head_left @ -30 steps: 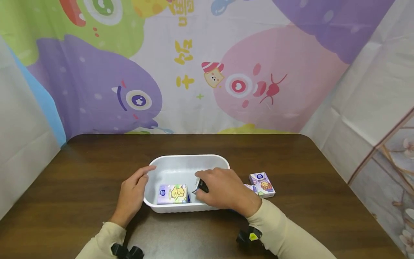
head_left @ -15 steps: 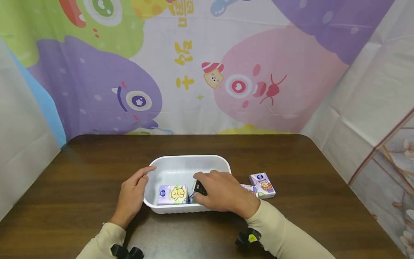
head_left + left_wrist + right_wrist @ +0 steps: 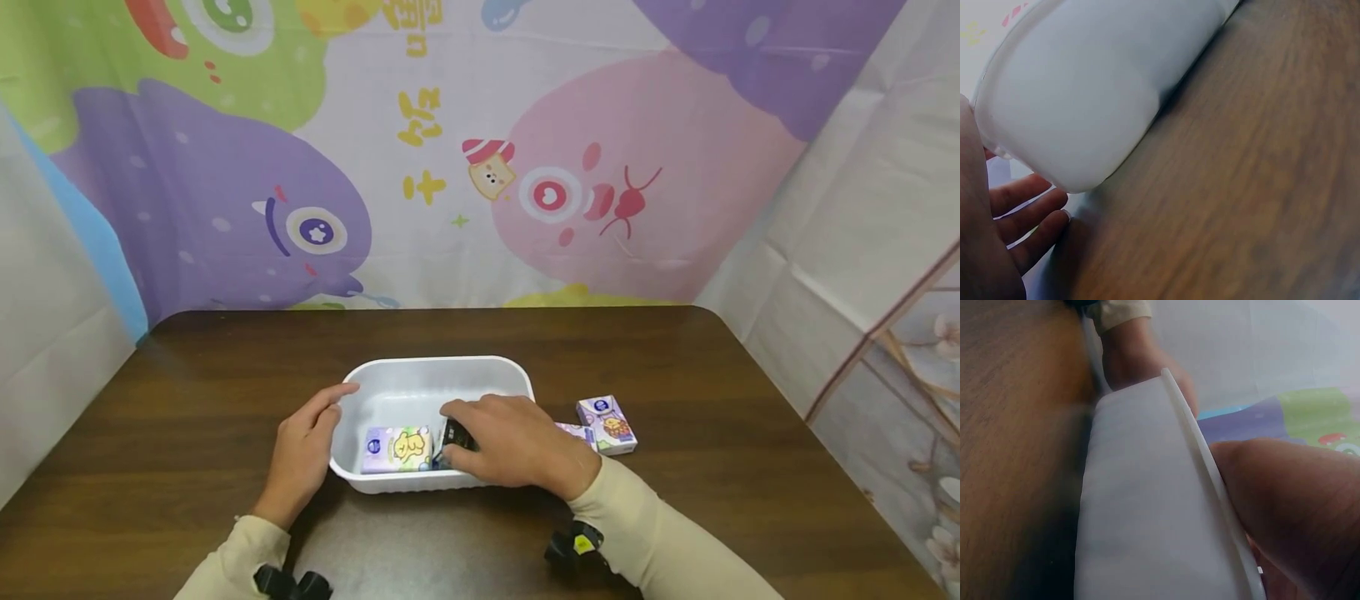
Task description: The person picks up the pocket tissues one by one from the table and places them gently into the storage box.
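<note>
A white plastic basin point(image 3: 431, 482) stands on the wooden table. My left hand point(image 3: 302, 450) rests at its left end, index fingertip over the rim; in the left wrist view the other fingers point(image 3: 1032, 219) extend loosely beside the outer wall. My right hand point(image 3: 506, 442) reaches over the front right of the basin. Between thumb and fingers it pinches a small dark pack with pale print point(image 3: 453, 435), low inside and partly hidden by the hand. Directly left of that pack lies a purple-and-white tissue pack with a yellow cartoon figure point(image 3: 397, 450).
Right of the basin lies another purple tissue pack point(image 3: 607, 425). A further pack point(image 3: 579, 433) beside it is partly hidden behind my right hand. A cartoon-printed cloth point(image 3: 435, 250) hangs behind the table's far edge.
My right hand has shifted slightly left with the dark pack, which has tipped flatter and come up next to the tissue pack in the basin. My left hand stays at the rim.
</note>
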Tool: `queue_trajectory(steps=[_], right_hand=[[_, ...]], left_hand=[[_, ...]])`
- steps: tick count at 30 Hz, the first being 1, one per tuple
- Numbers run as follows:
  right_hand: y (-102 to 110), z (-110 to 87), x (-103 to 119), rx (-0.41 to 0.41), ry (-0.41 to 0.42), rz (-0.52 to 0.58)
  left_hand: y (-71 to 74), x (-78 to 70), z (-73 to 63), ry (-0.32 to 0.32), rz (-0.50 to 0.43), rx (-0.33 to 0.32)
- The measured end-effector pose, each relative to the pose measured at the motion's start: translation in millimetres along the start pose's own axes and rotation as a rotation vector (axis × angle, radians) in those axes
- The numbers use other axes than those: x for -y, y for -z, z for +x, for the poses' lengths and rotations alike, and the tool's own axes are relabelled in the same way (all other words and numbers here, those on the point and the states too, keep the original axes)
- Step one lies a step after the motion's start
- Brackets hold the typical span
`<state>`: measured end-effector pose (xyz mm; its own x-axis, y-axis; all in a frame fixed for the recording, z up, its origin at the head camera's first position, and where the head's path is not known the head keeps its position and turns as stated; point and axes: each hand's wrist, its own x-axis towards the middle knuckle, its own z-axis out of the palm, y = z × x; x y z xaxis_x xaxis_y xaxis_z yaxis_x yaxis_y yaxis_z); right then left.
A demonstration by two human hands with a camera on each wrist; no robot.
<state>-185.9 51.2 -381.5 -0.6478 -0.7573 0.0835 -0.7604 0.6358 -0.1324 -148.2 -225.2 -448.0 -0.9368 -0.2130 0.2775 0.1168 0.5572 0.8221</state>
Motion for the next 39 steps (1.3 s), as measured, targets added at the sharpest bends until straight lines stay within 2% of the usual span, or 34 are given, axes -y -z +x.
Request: queue_trajectory(steps=[39], right_hand=[[-0.8,1.9,-1.3,0.022,0.117,0.017]], left_hand=[[0.5,-0.8,0.5,0.009,-0.018,0.015]])
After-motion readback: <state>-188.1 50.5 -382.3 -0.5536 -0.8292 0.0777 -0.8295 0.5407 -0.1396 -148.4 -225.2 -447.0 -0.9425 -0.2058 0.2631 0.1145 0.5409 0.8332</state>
